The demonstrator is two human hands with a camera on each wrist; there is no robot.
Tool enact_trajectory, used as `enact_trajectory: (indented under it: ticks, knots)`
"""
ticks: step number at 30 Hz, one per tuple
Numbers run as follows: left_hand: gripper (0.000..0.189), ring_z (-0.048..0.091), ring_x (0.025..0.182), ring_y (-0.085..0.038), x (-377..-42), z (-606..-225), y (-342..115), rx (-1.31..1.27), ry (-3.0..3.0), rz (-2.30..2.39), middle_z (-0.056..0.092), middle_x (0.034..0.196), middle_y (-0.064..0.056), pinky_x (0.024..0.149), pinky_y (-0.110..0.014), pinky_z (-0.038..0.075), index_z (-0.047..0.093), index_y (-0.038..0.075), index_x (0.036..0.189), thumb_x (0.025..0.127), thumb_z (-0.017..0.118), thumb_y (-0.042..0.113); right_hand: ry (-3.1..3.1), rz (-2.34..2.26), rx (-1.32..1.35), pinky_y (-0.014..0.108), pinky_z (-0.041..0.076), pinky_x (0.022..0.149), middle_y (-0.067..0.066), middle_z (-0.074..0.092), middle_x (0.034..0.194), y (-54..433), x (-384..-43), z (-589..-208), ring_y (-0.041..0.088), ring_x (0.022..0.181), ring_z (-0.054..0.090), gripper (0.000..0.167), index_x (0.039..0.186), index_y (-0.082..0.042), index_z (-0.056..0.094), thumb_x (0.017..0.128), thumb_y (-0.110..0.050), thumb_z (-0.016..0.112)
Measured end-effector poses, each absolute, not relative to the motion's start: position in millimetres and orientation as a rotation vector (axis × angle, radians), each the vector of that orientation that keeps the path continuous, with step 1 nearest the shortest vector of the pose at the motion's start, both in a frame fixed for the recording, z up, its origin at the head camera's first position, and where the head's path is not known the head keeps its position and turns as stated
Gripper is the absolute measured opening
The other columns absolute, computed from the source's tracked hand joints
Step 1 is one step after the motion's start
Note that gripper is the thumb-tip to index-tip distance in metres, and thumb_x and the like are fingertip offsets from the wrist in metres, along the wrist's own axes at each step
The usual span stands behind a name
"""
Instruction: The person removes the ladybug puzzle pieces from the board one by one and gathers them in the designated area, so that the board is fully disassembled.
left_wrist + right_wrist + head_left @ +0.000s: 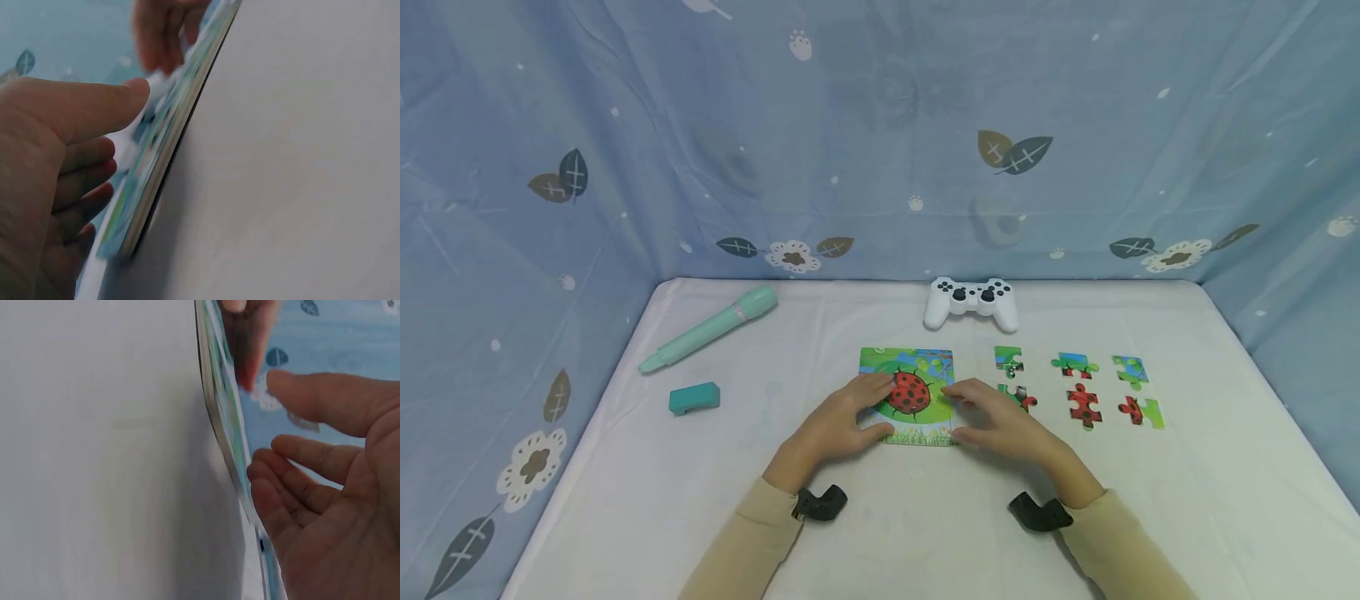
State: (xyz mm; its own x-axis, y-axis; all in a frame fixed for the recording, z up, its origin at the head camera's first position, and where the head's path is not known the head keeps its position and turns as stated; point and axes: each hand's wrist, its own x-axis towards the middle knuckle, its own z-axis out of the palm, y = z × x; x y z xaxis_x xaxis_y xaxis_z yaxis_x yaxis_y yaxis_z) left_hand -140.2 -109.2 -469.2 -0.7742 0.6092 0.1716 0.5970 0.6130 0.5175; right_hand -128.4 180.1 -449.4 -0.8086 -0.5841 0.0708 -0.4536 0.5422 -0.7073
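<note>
A square ladybug picture board (917, 429) lies flat on the white table between my two hands. The wrist views show its thick, layered edge (164, 147). My left hand (842, 423) is over the board's left side, its fingers relaxed above the picture. At the right edge is my right hand (1003, 425), fingers loosely bent and thumb apart. Neither hand grips the board; whether the fingertips touch it I cannot tell. Just beyond the right hand lie several loose ladybug jigsaw pieces (1084, 407) in two rows, one partly hidden by that hand.
A white game controller (970, 298) sits at the back, beyond the board. On the left are a mint-green microphone-shaped object (711, 329) and a small teal block (695, 398). A blue patterned cloth (880, 167) walls in the back and sides.
</note>
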Motion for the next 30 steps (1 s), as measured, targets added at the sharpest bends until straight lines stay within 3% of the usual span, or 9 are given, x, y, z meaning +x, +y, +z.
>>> enact_trajectory:
  ticks: [8, 16, 30]
  knots:
    - [0.058, 0.038, 0.138, -0.019, -127, -471, -85, 1.27, 2.697, 0.83, 0.044, 0.146, -0.006, 0.116, -0.036, 0.03, 0.048, 0.006, 0.139, 0.091, 0.062, 0.035, 2.637, -0.997, -0.876, 0.048, 0.043, 0.104, 0.007, 0.051, 0.131, 163, -130, -456, 0.025, 0.123, 0.049, 0.06, 0.134, -0.006, 0.05, 0.082, -0.024, 0.074]
    - [0.052, 0.04, 0.136, -0.017, -128, -476, -84, 1.251, 2.696, 0.772, 0.045, 0.146, -0.001, 0.113, -0.033, 0.036, 0.052, 0.008, 0.136, 0.092, 0.062, 0.033, 2.649, -0.981, -0.891, 0.046, 0.041, 0.106, 0.007, 0.047, 0.133, 161, -133, -460, 0.026, 0.126, 0.047, 0.061, 0.133, -0.005, 0.051, 0.082, -0.026, 0.075]
    - [0.05, 0.04, 0.136, -0.016, -128, -475, -84, 1.25, 2.67, 0.789, 0.046, 0.145, -0.003, 0.115, -0.033, 0.032, 0.053, 0.007, 0.135, 0.092, 0.062, 0.032, 2.646, -1.12, -0.841, 0.045, 0.044, 0.103, 0.004, 0.05, 0.126, 159, -130, -465, 0.021, 0.119, 0.049, 0.057, 0.125, -0.009, 0.052, 0.076, -0.02, 0.08]
